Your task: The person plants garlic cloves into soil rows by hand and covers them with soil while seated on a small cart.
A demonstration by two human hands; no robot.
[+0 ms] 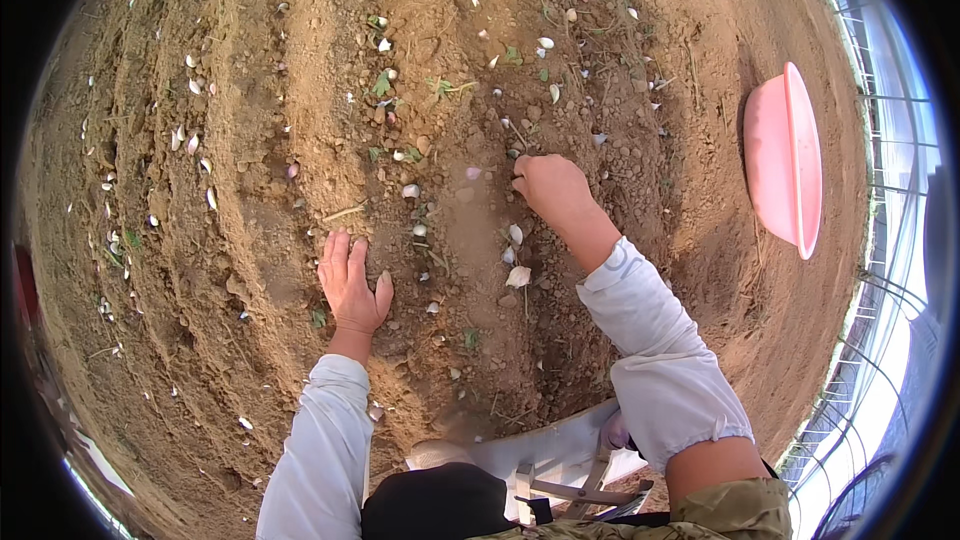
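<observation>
My left hand point(351, 286) rests palm down on the brown soil point(322, 90), its thumb apart from the fingers. A short piece of dry straw point(345, 211) lies just ahead of its fingertips. With bent fingers pinched together, my right hand point(553, 189) reaches down to the soil in a furrow; whether anything is between the fingertips is hidden. Close below it lie a garlic clove point(516, 234) and a larger garlic piece point(518, 277). Another white garlic clove point(411, 191) sits in the row between my hands. Pale sleeves cover both forearms.
More garlic cloves point(193, 87) dot several parallel furrows. A pink plastic basin point(772, 161) stands on the soil at right. Metal-framed clear sheeting point(900, 120) runs along the right edge. Below me are a metal frame point(574, 493) and a pale sheet point(551, 450). Green leaf scraps point(381, 84) lie about.
</observation>
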